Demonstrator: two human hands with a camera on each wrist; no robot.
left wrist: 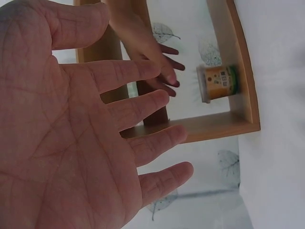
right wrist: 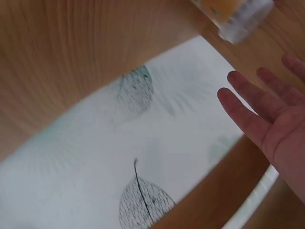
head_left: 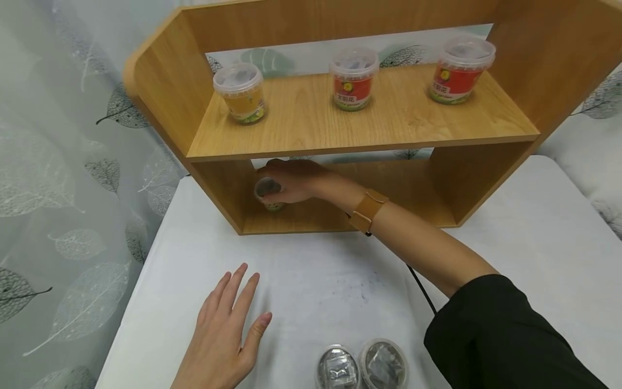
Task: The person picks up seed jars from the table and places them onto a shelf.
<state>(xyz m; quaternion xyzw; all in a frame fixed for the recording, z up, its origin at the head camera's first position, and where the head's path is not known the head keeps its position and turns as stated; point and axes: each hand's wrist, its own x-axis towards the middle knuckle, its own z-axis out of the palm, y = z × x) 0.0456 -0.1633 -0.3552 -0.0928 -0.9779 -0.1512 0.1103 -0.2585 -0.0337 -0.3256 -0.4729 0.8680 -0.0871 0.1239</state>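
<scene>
The shelf unit [head_left: 162,81] stands at the back of the counter [head_left: 311,286], with the curtain [head_left: 63,178] to its left. On its upper board [head_left: 301,124] sit a left tub [head_left: 243,96], a middle tub [head_left: 353,84] and a right tub [head_left: 457,75], well apart. In the compartment below, a lower tub [left wrist: 220,82] stands at the left end, under the right hand [head_left: 296,181]. Before the unit, over the counter, is the left hand [head_left: 218,329]; to its right, two containers [head_left: 338,370] lie side by side.

Lower bay [head_left: 403,186]: left side panel [head_left: 225,189] stands near lower tub [left wrist: 220,82]; right forearm [head_left: 427,246] crosses the front. Upper shelf [head_left: 301,119]: passable gaps between three upper tubs [head_left: 353,89].
</scene>
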